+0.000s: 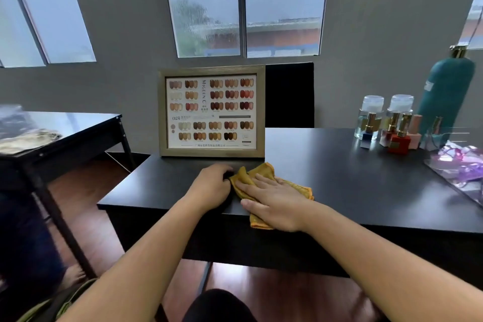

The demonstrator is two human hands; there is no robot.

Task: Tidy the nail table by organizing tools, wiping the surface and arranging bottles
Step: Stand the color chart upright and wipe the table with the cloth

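Observation:
A yellow cloth (264,172) lies crumpled on the black nail table (339,180), near its front left edge. My right hand (271,201) presses flat on the cloth, fingers spread. My left hand (211,185) rests beside it, fingers curled at the cloth's left edge, seemingly pinching it. Several small nail polish bottles (398,138) stand in a group at the far right, behind them two clear pump bottles (369,115) and a tall teal bottle (444,97).
A framed nail colour chart (211,112) stands upright just behind my hands. A shiny clear tray or sheet (460,167) lies at the right edge. A second dark table (60,131) stands to the left, a black chair back (290,94) behind the table.

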